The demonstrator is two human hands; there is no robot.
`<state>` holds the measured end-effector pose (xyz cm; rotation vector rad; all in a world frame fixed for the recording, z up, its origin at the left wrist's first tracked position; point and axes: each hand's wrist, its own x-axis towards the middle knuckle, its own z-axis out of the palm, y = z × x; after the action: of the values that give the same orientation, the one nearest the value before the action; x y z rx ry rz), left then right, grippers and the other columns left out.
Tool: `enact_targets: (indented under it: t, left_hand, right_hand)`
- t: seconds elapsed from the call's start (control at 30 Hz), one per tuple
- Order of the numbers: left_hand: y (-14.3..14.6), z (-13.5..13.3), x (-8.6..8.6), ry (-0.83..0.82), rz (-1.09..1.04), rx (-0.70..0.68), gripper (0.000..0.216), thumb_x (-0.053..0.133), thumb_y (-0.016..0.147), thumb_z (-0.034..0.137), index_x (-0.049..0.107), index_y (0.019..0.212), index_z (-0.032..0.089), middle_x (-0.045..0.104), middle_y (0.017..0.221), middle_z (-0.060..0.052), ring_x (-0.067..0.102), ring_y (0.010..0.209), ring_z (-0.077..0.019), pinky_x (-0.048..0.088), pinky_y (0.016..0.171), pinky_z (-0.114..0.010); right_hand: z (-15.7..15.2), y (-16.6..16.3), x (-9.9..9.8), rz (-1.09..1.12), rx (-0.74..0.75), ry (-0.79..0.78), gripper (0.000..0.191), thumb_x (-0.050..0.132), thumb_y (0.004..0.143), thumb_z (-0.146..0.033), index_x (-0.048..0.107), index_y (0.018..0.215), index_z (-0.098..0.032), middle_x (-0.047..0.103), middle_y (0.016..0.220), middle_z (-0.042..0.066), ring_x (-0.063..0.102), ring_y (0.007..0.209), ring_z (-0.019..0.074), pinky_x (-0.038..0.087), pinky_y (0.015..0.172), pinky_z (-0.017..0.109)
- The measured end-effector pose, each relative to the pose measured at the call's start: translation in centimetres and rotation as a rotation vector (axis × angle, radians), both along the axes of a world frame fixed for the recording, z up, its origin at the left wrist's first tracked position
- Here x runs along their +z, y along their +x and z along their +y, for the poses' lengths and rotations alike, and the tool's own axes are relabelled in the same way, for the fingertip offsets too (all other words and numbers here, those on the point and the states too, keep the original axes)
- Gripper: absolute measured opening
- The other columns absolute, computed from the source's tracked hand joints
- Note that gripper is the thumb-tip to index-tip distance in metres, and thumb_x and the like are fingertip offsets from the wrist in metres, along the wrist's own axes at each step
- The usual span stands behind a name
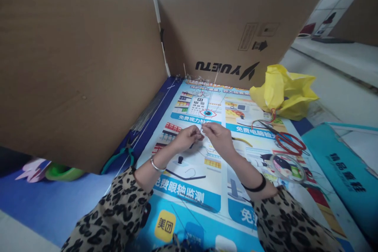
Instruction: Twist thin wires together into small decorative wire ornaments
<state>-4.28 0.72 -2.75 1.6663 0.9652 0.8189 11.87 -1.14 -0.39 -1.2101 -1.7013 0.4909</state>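
My right hand [218,138] pinches thumb and forefinger together on a thin strand [202,128], its faint length hard to trace against the printed sheet [174,214] beneath my fingers. My left hand [188,138] curls beside it, fingertips folded inward; I cannot tell whether they are clamped on the strand too. Just right of my fingers, a yellow-handled tool [242,141] is partly hidden by my right hand. Farther right lie red-handled scissors [291,143], with a yellow wrapping [283,90] beyond them. Left of my fingers and nearer me sit teal-handled pliers [119,156]; a teal box [336,165], far right of them, is cut off by the picture's edge.
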Motion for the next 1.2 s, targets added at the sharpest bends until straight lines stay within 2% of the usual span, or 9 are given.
enact_targets:
  t: [0.43,0.53,0.67,0.87,1.0,1.1,1.2]
  left_hand:
    - [0.0,-0.2,0.3,0.091,0.039,-0.008,0.002,0.051,0.079,0.019,0.052,0.078,0.018,0.062,0.073,0.001,0.058,0.070,-0.0118,0.045,0.066,-0.023]
    - [0.0,0.0,0.1,0.128,0.072,0.005,0.007,0.052,0.078,0.018,0.057,0.082,0.017,0.063,0.074,0.001,0.058,0.070,-0.0124,0.045,0.066,-0.023]
    - [0.1,0.1,-0.1,0.164,0.107,-0.011,0.012,0.053,0.078,0.019,0.064,0.080,0.016,0.067,0.076,0.000,0.060,0.074,-0.0145,0.045,0.069,-0.025]
    - [-0.2,0.0,0.5,0.212,0.060,-0.032,0.016,0.053,0.080,0.022,0.066,0.083,0.015,0.068,0.082,-0.002,0.061,0.078,-0.0151,0.045,0.072,-0.025]
    - [-0.6,0.2,0.4,0.212,0.070,-0.025,0.020,0.053,0.082,0.030,0.065,0.081,0.013,0.068,0.083,-0.003,0.060,0.076,-0.0157,0.045,0.068,-0.025]
    - [-0.8,0.5,0.0,0.202,0.118,-0.027,0.021,0.055,0.080,0.030,0.063,0.074,0.012,0.067,0.076,-0.004,0.058,0.070,-0.0158,0.043,0.064,-0.024]
    - [-1.0,0.8,-0.3,0.189,0.132,-0.033,0.020,0.056,0.079,0.030,0.063,0.075,0.011,0.066,0.075,-0.005,0.057,0.069,-0.0157,0.043,0.062,-0.024]
  right_hand:
    - [0.2,0.1,-0.2,-0.077,0.114,-0.029,0.016,0.056,0.081,-0.031,0.069,0.088,-0.025,0.068,0.088,0.003,0.061,0.085,0.0185,0.048,0.077,0.032]
    - [0.3,-0.1,0.0,-0.105,0.101,-0.030,0.013,0.057,0.079,-0.029,0.069,0.083,-0.024,0.066,0.082,0.003,0.060,0.080,0.0175,0.047,0.071,0.030]
    - [0.4,-0.4,0.1,-0.093,0.100,-0.003,0.011,0.058,0.078,-0.028,0.066,0.074,-0.023,0.064,0.077,0.002,0.059,0.079,0.0175,0.046,0.071,0.030]
    - [0.3,-0.9,1.4,-0.122,0.099,-0.013,0.009,0.059,0.077,-0.028,0.063,0.072,-0.022,0.063,0.077,0.002,0.059,0.076,0.0165,0.046,0.068,0.029]
    - [0.3,-1.5,2.4,-0.147,0.118,-0.033,0.006,0.056,0.076,-0.022,0.062,0.074,-0.022,0.064,0.079,0.001,0.058,0.071,0.0149,0.045,0.065,0.027]
    - [0.5,-1.9,2.3,-0.193,0.158,-0.064,0.008,0.054,0.076,-0.019,0.061,0.073,-0.022,0.063,0.075,0.000,0.058,0.072,0.0148,0.044,0.067,0.027]
    - [0.6,-1.9,1.9,-0.206,0.165,-0.073,0.009,0.055,0.077,-0.018,0.061,0.071,-0.021,0.063,0.076,0.001,0.059,0.073,0.0148,0.044,0.067,0.027]
